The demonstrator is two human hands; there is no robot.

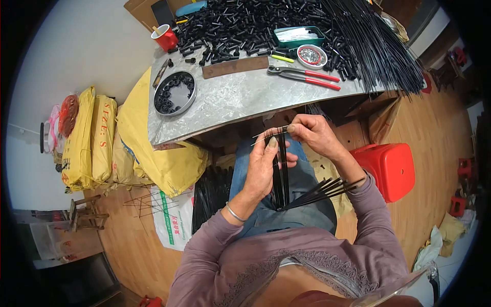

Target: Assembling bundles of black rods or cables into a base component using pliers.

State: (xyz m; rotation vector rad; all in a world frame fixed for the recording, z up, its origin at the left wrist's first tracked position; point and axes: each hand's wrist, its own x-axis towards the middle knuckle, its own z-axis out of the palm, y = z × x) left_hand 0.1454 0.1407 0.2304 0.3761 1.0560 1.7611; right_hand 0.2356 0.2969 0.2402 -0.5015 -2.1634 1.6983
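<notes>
Over my lap, my left hand point(261, 171) is closed around the upper ends of a bundle of thin black rods that look like umbrella ribs point(280, 187). These ribs hang down between my knees, and some fan out toward my right forearm. A thin light wire point(276, 130) crosses their top ends, its loose tips sticking out left past my left fingers. With thumb and forefinger, my right hand point(314, 134) pinches the right end of that wire. What lies inside the pinch is hidden.
On the grey table point(230, 97) lie red-handled pincers point(312, 78), a round dish point(175, 93) of black rings, a wooden strip point(235, 67), heaped black plastic parts point(235, 25) and long black rods point(378, 46). A red stool point(391, 171) stands right; yellow sacks point(80, 140) stand left.
</notes>
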